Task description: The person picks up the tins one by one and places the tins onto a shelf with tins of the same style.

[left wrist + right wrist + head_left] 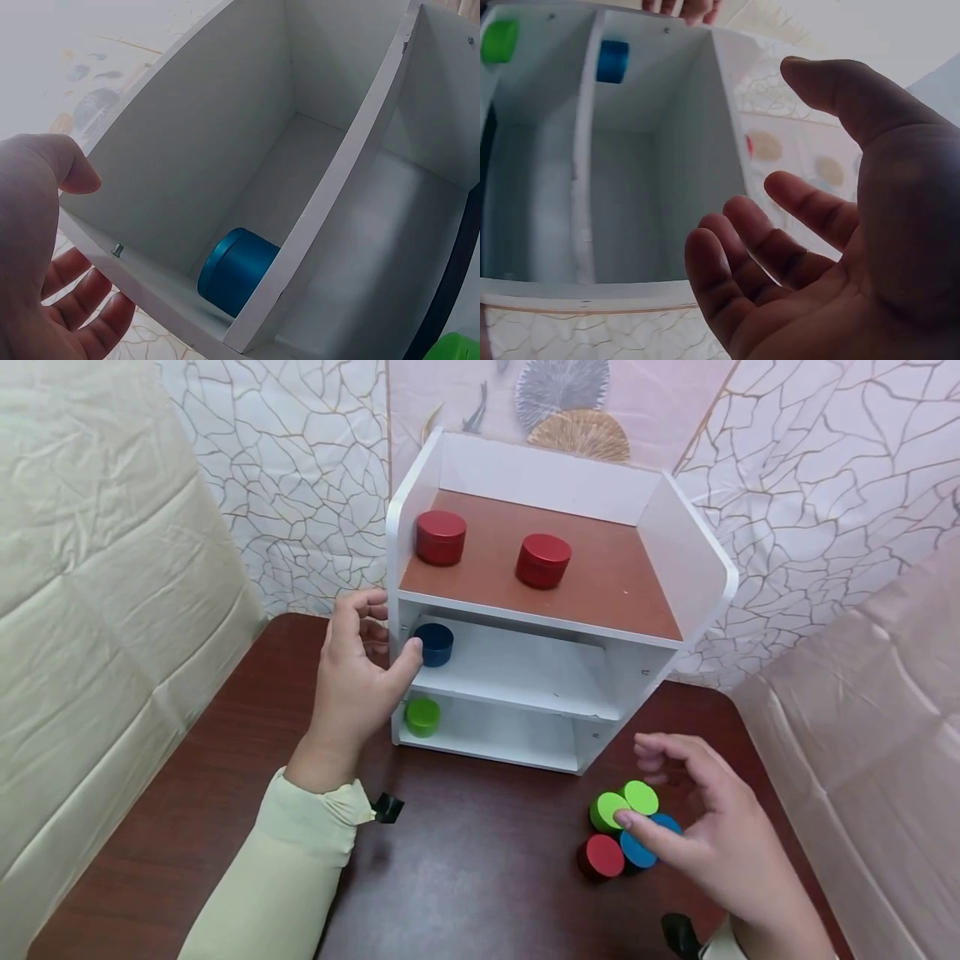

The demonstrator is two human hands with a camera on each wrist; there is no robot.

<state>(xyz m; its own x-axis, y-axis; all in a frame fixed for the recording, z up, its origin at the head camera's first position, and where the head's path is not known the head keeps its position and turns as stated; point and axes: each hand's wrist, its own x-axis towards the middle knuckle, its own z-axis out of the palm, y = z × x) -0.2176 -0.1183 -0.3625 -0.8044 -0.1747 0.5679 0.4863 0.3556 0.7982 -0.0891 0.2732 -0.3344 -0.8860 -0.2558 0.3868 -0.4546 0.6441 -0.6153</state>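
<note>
My left hand (356, 672) is at the shelf unit's left side panel (142, 292), thumb in front of its edge and loosely bent fingers along the outside. Whether it touches the panel, I cannot tell. Just beyond the thumb, a dark blue round tin (435, 646) stands on the middle shelf; it shows bright blue in the left wrist view. Over a cluster of tins on the table hovers my right hand (712, 827), its fingers loosely bent and apart, holding nothing. That cluster has two green tins (607, 812), two blue tins (637, 850), partly hidden, and one red tin (602, 857).
The white shelf unit (506, 735) stands at the table's back. On its brown top board (600, 568) are two red tins, one at the left (441, 537) and another near the middle (543, 560). A green tin (422, 717) occupies the bottom shelf's left end. Cloth walls surround the table.
</note>
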